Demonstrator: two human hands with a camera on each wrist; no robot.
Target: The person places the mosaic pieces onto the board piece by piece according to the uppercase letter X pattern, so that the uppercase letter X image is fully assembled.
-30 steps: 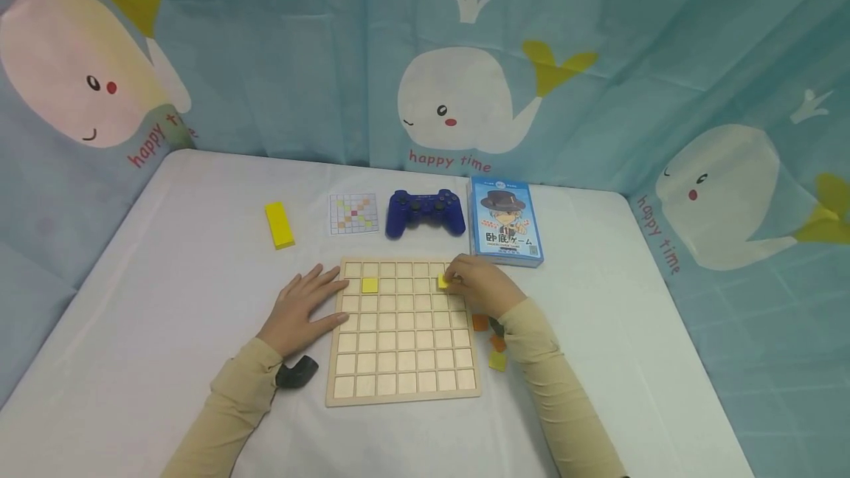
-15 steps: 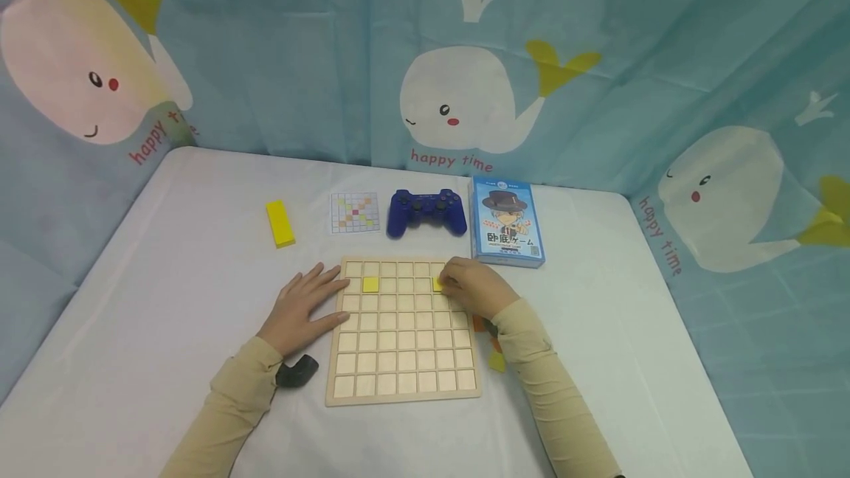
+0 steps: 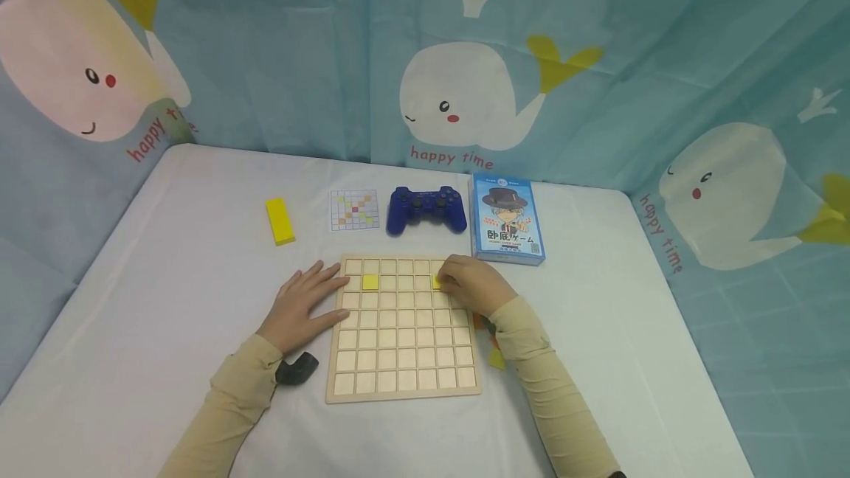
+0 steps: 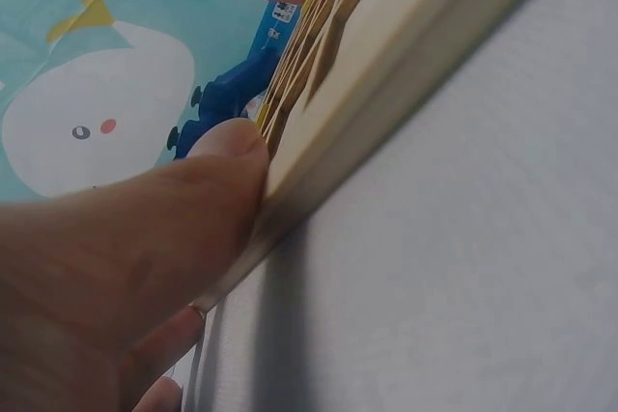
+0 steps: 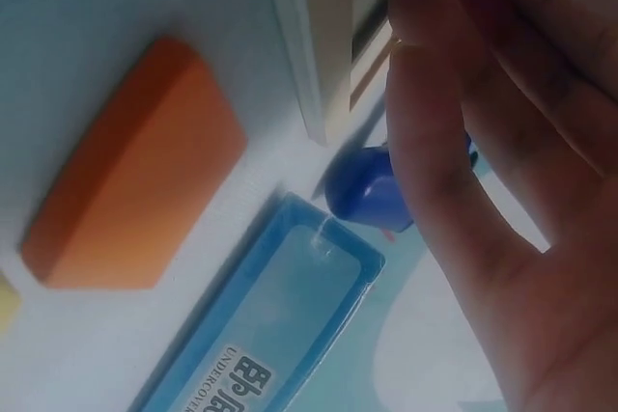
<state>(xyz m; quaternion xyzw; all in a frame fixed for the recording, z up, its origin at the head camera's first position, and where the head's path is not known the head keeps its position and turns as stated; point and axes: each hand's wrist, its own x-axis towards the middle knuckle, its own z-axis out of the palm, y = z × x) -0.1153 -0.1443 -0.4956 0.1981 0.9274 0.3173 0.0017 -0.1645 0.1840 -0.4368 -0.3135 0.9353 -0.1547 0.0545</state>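
right grip (image 3: 473, 288): fingertips pinching yellow tile (image 3: 437, 282), upper right of wooden board (image 3: 402, 386), frame centre | left grip (image 3: 307, 306): flat, fingers straight, bracing board edge | risk: tile could tilt across a cell rim, or my push shifts the board on the desk (image 3: 166, 257)

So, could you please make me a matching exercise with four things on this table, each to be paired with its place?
Things:
1. long yellow rectangular block
2. dark blue plastic game controller
3. left hand
4. small yellow square tile

Places:
A. in the second row of the wooden grid board
B. between the printed grid card and the blue card box
C. alone, left of the printed grid card
D. flat against the board's left edge

Pairs: 1-C, 2-B, 3-D, 4-A
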